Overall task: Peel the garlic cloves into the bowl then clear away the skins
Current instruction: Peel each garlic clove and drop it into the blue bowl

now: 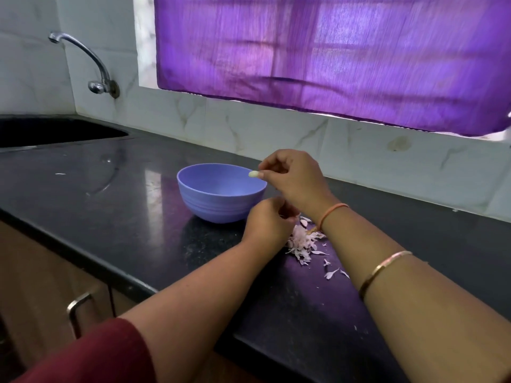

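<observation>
A blue bowl [218, 201] stands on the black counter. My right hand [293, 178] pinches a pale peeled garlic clove [253, 174] just above the bowl's right rim. Lower down, my left hand [266, 219] hovers right of the bowl with its fingers curled; what it holds, if anything, is hidden. A heap of white and pinkish garlic skins [302, 241] lies on the counter under both hands, with loose flakes [330, 273] scattered toward me. The inside of the bowl is not visible.
The dark sink [55, 131] with a chrome tap [96, 70] is at the far left. One stray skin flake [60, 173] lies left of the bowl. A purple curtain [331, 56] hangs over the tiled back wall. The counter's front edge [119, 275] runs above a cupboard handle [77, 313].
</observation>
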`<action>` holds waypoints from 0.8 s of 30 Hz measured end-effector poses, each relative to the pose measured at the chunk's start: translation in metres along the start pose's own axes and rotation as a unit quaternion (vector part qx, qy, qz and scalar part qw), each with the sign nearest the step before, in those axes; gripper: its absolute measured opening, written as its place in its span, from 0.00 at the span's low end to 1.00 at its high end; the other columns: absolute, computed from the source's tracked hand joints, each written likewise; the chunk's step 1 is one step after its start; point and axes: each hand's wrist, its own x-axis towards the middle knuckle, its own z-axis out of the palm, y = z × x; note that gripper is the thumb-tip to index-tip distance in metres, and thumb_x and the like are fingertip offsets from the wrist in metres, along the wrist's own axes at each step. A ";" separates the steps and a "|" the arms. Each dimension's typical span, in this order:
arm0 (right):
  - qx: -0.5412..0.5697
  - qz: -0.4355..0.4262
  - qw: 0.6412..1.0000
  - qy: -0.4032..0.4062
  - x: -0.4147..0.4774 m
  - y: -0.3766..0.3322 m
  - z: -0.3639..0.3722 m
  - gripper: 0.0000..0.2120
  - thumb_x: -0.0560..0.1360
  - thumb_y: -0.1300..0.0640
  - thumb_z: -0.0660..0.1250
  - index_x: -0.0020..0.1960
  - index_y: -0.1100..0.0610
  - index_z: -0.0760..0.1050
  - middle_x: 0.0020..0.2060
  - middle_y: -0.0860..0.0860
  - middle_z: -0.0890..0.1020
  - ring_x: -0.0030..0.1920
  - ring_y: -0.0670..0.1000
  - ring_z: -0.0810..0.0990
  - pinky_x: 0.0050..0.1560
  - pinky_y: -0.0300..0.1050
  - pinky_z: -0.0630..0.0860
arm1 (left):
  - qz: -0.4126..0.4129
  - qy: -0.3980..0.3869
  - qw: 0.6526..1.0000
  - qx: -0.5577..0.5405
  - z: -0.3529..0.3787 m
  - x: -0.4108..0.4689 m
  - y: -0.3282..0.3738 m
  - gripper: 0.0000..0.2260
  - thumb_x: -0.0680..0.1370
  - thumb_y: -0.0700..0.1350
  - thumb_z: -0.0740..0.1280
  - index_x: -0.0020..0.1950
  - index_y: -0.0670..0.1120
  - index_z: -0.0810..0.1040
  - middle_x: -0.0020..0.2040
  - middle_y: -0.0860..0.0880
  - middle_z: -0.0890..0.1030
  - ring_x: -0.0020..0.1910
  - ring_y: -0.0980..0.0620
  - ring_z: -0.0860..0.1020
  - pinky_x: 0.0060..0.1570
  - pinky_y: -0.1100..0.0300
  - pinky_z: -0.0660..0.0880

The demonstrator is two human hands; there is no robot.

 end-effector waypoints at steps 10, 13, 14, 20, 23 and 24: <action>0.002 0.039 0.997 0.066 -0.003 0.016 -0.005 0.09 0.71 0.63 0.69 0.36 0.51 0.77 0.32 0.45 0.79 0.36 0.45 0.77 0.44 0.41 0.75 | 0.012 0.007 1.000 -0.016 0.001 0.003 -0.004 0.03 0.75 0.38 0.67 0.44 0.46 0.77 0.41 0.51 0.80 0.43 0.54 0.78 0.45 0.62 0.73; 0.013 0.078 0.994 0.072 -0.009 0.034 -0.023 0.09 0.72 0.65 0.68 0.37 0.53 0.77 0.34 0.51 0.81 0.32 0.44 0.75 0.42 0.43 0.75 | 0.005 0.011 0.999 -0.050 0.003 0.004 -0.006 0.04 0.74 0.39 0.69 0.42 0.47 0.78 0.35 0.56 0.78 0.34 0.61 0.76 0.39 0.68 0.73; 0.009 0.090 0.994 0.069 -0.012 0.041 -0.029 0.09 0.72 0.66 0.68 0.36 0.54 0.76 0.35 0.53 0.81 0.32 0.45 0.75 0.42 0.43 0.75 | 0.004 0.015 0.998 -0.060 0.003 0.005 -0.006 0.05 0.74 0.38 0.69 0.40 0.48 0.78 0.33 0.57 0.78 0.31 0.64 0.75 0.34 0.72 0.72; -0.157 0.103 0.982 -0.028 -0.028 0.059 -0.040 0.05 0.73 0.63 0.67 0.43 0.57 0.81 0.36 0.49 0.81 0.40 0.47 0.78 0.43 0.36 0.69 | -0.007 0.044 0.997 -0.058 0.003 0.006 -0.006 0.03 0.76 0.43 0.68 0.43 0.45 0.80 0.31 0.54 0.77 0.27 0.60 0.72 0.27 0.71 0.69; -0.224 0.080 0.966 -0.098 -0.032 0.059 -0.036 0.13 0.74 0.67 0.62 0.51 0.56 0.82 0.47 0.52 0.83 0.48 0.50 0.79 0.46 0.35 0.68 | -0.010 0.044 0.998 -0.048 0.003 0.004 -0.004 0.07 0.76 0.38 0.64 0.45 0.46 0.81 0.32 0.54 0.78 0.25 0.61 0.72 0.28 0.70 0.69; -0.246 0.070 0.959 -0.123 -0.033 0.058 -0.034 0.16 0.73 0.69 0.61 0.52 0.55 0.81 0.50 0.53 0.83 0.50 0.51 0.79 0.47 0.35 0.69 | -0.012 0.041 0.998 -0.044 0.002 0.003 -0.003 0.09 0.75 0.36 0.62 0.45 0.46 0.81 0.32 0.53 0.78 0.23 0.62 0.71 0.25 0.71 0.67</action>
